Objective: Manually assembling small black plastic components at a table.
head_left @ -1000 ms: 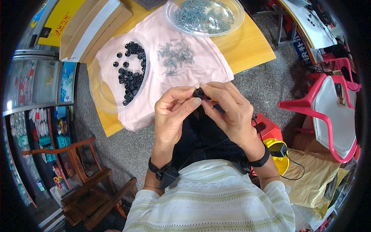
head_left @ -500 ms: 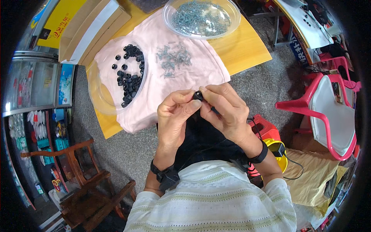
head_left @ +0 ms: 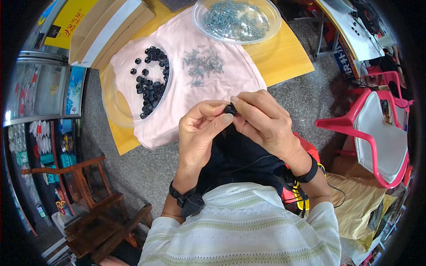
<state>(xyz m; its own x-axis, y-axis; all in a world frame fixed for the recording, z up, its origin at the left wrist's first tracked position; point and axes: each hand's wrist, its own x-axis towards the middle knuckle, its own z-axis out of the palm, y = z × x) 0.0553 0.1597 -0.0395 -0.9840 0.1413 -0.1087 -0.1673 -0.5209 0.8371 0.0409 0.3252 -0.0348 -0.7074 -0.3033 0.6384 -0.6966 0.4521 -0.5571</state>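
Note:
Between my hands, just off the near edge of the pink cloth [head_left: 162, 131], is a small black plastic piece [head_left: 230, 109]. My left hand [head_left: 197, 128] pinches it between thumb and fingers from the left. My right hand [head_left: 264, 119] closes on it from the right, fingertips at its top and side. Whether a screw is in it cannot be seen. On the cloth, a clear round container [head_left: 119, 116] holds several loose black pieces [head_left: 153, 91] of similar look. Beside it lies a heap of small silver screws [head_left: 202, 66].
A clear oval tub [head_left: 278, 31] of screws stands at the back of the wooden table [head_left: 288, 57]. An open cardboard box [head_left: 104, 35] is at the back left. A wooden chair [head_left: 95, 199] stands left, a pink-framed chair [head_left: 377, 133] right.
The black piece has tipped, so its round opening no longer faces up. My right fingers have shifted over its top. The whole view has moved slightly.

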